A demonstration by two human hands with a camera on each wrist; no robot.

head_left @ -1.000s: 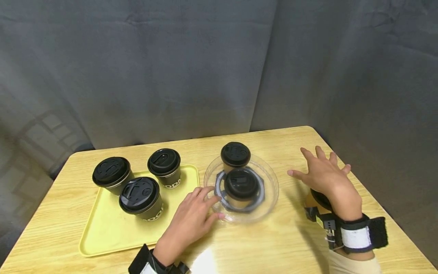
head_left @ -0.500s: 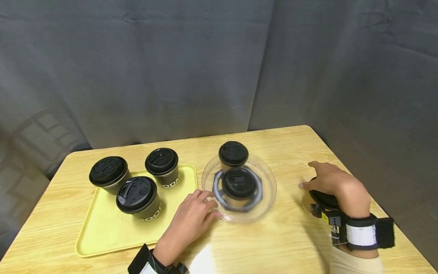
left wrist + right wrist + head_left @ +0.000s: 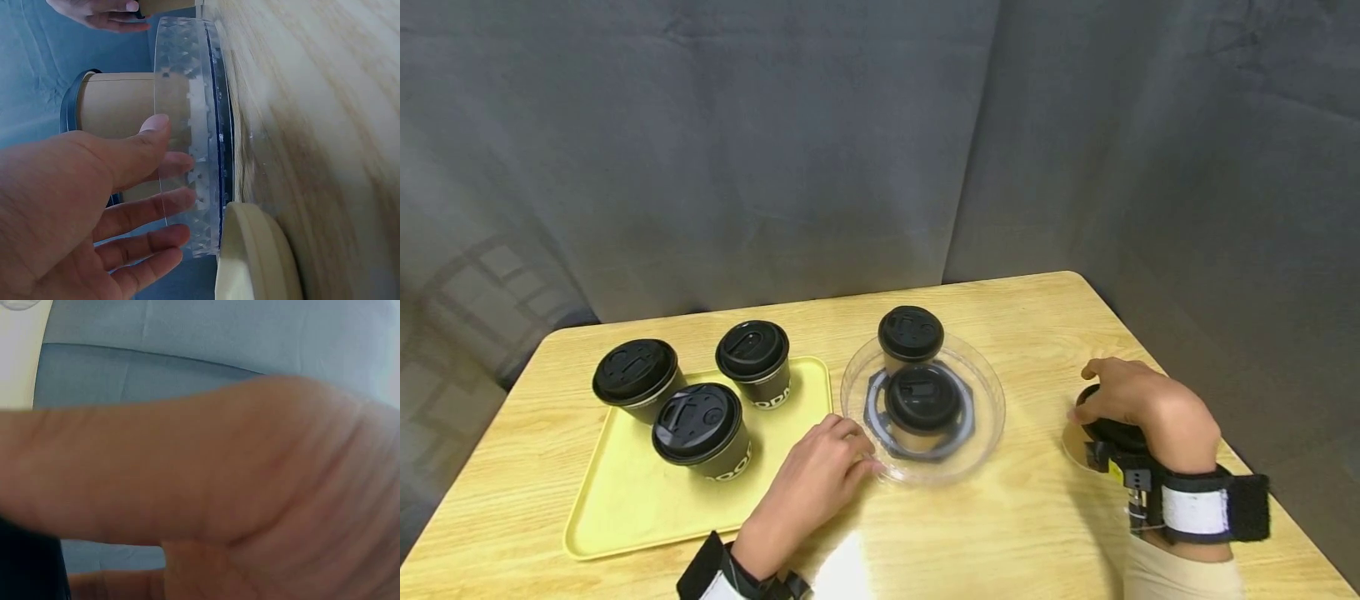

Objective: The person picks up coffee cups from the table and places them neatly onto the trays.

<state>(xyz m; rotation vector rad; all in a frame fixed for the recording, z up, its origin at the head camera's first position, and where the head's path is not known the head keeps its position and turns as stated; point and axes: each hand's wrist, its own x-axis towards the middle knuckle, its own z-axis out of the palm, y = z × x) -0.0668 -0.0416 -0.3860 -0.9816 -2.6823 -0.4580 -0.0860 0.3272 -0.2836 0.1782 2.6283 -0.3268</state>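
Note:
In the head view, my left hand (image 3: 820, 471) touches the left front side of a round clear plastic container (image 3: 985, 442), its thumb and fairly straight fingers lying against the wall. Inside stand two lidded paper coffee cups: a front one (image 3: 922, 400) over a grey ring (image 3: 968, 421), and a back one (image 3: 912, 333). At the right, my right hand (image 3: 1138, 404) holds another coffee cup (image 3: 1078, 442) from above, thumb and fingers curled about its black lid. Much of that cup is hidden. The right wrist view is mostly palm and thumb, with a dark lid (image 3: 28, 562) at lower left.
A yellow tray (image 3: 632, 517) lies left of the container. On it stand a front dark cup (image 3: 700, 425) and a back dark cup (image 3: 756, 358); a third dark cup (image 3: 638, 375) is at its back left corner. Grey cloth (image 3: 775, 150) hangs behind the wooden table (image 3: 970, 533).
My right hand, earlier spread above the right cup, has come down with its fingers bent round the lid. The left hand has stayed at the container's edge, its fingers drawn slightly closer together.

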